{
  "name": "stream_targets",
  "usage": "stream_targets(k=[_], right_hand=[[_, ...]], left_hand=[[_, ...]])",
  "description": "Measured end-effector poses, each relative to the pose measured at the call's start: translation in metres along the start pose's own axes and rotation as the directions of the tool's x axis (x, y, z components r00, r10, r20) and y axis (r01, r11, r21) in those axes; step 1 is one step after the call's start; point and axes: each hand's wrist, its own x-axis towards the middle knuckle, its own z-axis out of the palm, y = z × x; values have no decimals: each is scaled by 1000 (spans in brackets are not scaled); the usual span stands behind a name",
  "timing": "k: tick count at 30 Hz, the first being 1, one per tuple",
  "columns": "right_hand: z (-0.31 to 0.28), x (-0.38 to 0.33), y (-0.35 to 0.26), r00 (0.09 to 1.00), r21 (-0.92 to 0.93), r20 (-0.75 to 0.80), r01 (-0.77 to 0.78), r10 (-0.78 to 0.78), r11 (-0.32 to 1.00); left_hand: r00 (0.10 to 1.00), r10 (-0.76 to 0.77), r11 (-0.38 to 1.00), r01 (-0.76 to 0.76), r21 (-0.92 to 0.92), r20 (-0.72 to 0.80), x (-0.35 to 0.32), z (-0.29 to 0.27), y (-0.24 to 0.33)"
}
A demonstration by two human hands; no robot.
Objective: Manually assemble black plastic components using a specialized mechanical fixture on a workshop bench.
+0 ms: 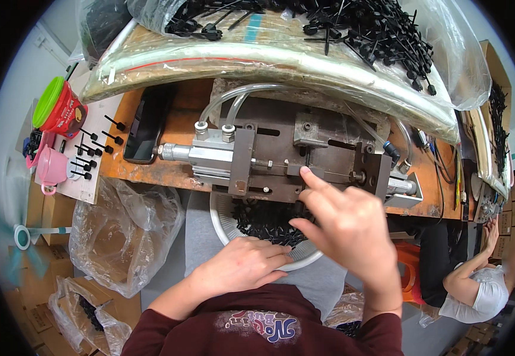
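A dark metal clamping fixture (278,155) with silver pneumatic cylinders (211,163) at its sides lies across the bench front. My right hand (349,228) is over its middle. The index fingertip touches a small block at the fixture's center, with the thumb held apart below. A black stemmed part (299,207) shows beside these fingers, partly hidden by them. Below the fixture, a white basket (219,222) holds many black stemmed parts (263,222). My left hand (242,264) lies over the basket's near rim, fingers loosely extended toward the parts.
A raised, plastic-wrapped board (269,59) bears heaps of black parts (376,35). Left on the bench are a dark tray (144,127), several loose parts, a red tub (61,110) and a pink cup (51,166). A clear bag (124,237) hangs below. Another person (477,291) works at right.
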Motion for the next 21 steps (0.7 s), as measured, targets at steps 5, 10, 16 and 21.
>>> stream_targets(k=[5, 10, 16, 21], right_hand=[[-50, 52, 52, 948, 257, -259, -116, 184, 959], [-84, 130, 112, 957, 67, -247, -138, 150, 988], [-63, 177, 164, 996, -278, 75, -16, 38, 961], [-49, 196, 135, 980, -313, 183, -23, 84, 949]], left_hand=[[1000, 1, 999, -1, 38, 6, -10, -1, -1], [1000, -11, 1000, 11, 21, 28, -16, 6, -1], [1000, 2, 999, -3, 39, 13, -17, 9, 1], [1000, 11, 998, -10, 56, -12, -20, 8, 0]])
